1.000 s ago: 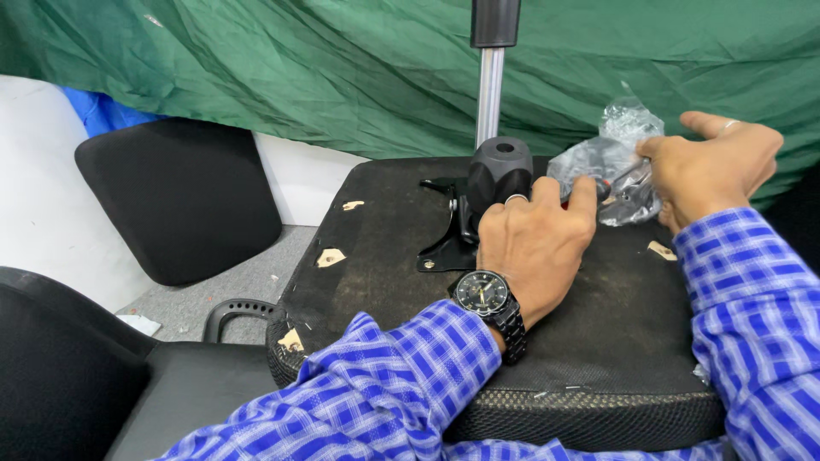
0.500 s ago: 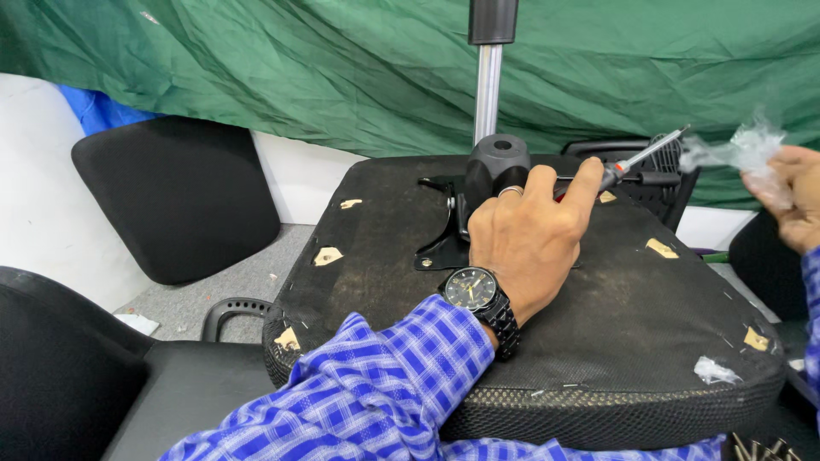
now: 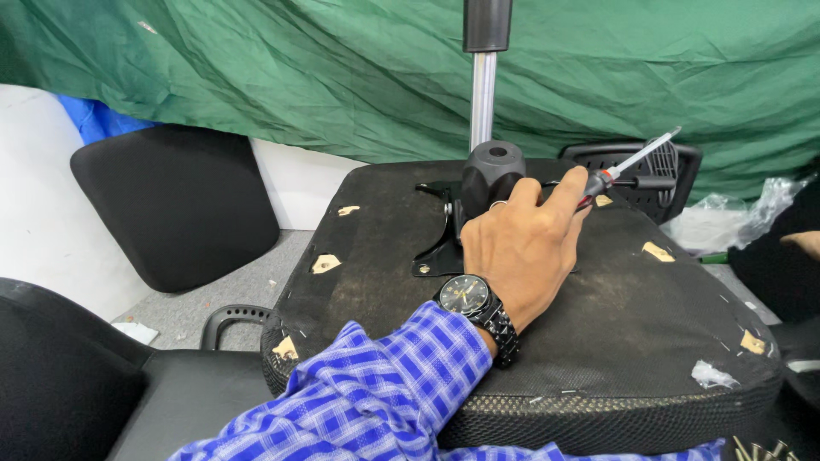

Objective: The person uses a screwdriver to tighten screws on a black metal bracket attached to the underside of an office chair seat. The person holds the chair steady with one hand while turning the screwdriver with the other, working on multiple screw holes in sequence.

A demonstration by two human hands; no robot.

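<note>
An upturned black chair seat [image 3: 598,341] lies before me, its underside up. A black mechanism plate [image 3: 436,252] and a round black hub [image 3: 491,166] with a silver gas cylinder [image 3: 483,98] stand at its middle. My left hand [image 3: 521,248], with a black wristwatch [image 3: 468,294], rests on the plate beside the hub. It grips a screwdriver [image 3: 628,162] with a red and black handle, whose shaft points up and to the right. Only a sliver of my right hand [image 3: 805,243] shows at the right edge, near a clear plastic bag [image 3: 726,224].
A green tarp [image 3: 256,77] hangs behind. A black chair backrest [image 3: 171,205] leans at the left, and a black armrest loop [image 3: 231,318] lies below it. Black mesh plastic [image 3: 675,166] sits behind the seat. Several screws [image 3: 760,448] lie at the bottom right.
My right hand pulled the clear plastic bag off the screwdriver and moved away to the right edge. The bag now lies at the right. My left hand stayed on the plate.
</note>
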